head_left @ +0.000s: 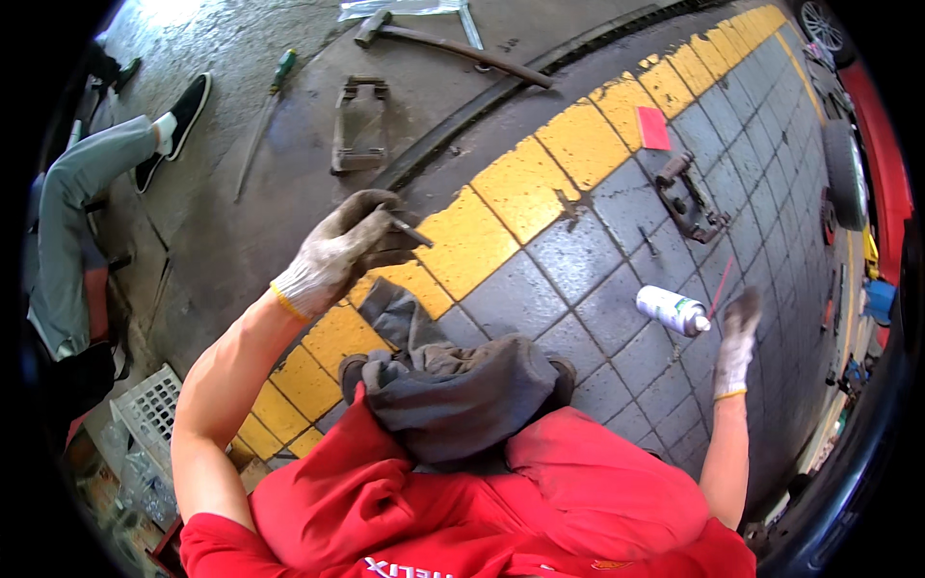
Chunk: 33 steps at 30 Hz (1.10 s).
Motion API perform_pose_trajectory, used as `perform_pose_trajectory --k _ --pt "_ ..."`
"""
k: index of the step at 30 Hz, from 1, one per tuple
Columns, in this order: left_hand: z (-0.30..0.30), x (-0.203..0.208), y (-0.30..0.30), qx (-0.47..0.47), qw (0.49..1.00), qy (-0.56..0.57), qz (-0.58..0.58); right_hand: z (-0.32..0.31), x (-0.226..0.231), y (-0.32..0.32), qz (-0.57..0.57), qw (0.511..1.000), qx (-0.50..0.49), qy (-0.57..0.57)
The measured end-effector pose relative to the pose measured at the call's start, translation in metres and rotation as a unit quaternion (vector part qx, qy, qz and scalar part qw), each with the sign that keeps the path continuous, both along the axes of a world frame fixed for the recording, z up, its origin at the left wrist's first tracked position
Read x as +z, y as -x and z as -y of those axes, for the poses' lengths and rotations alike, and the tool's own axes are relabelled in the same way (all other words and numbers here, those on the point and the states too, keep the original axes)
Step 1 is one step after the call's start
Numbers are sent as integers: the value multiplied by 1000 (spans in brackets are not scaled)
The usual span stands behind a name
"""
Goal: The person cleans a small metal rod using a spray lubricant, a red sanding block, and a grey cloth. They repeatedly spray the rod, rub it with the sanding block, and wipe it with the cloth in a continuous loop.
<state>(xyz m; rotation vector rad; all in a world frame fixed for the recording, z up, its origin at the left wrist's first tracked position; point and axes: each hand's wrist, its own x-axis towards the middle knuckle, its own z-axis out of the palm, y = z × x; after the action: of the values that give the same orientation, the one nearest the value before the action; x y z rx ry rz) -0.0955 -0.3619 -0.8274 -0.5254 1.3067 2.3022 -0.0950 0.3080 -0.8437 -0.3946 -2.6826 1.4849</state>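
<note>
My left hand [349, 243], in a soiled white knit glove, is closed on a short metal pin [411, 231] above the yellow tiles. My right hand [739, 339], gloved the same way, hangs just right of a white spray can [667, 308]. Motion smears its fingers, so their pose is unclear. The can lies tilted on the grey tiles with a thin red straw [722, 286] by its nozzle. Farther off lies a dark metal bracket [711, 223], like a brake caliper's. A small dark pin [647, 241] rests on the tiles nearby. Grey cloth [462, 395] is bunched between my knees.
Another metal bracket [339, 130], a long screwdriver [262, 130] and a hammer [453, 44] lie on the concrete. A red card [652, 127] sits on the tiles. Someone's leg [92, 183] is at left, above a white plastic crate [154, 409]. A wheel [845, 175] stands at right.
</note>
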Motion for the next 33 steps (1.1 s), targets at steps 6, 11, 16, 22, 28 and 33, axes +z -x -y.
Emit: perform_pose_trajectory --k 6,11,16,22,28,33 --pt "3 -4 -11 -41 987 154 -12 118 100 151 -117 979 55 -157" --pt "5 4 -26 0 985 170 -11 203 36 260 -23 900 171 -401" --pt "-10 33 -68 -63 981 182 15 216 -49 351 166 804 230 -522" --pt "-18 36 -130 -33 988 110 107 215 -103 385 207 752 265 -567" --pt "4 47 -120 75 981 129 124 183 -139 388 120 745 217 -619" --pt "13 46 -94 86 983 162 10 192 -110 378 101 787 139 -592"
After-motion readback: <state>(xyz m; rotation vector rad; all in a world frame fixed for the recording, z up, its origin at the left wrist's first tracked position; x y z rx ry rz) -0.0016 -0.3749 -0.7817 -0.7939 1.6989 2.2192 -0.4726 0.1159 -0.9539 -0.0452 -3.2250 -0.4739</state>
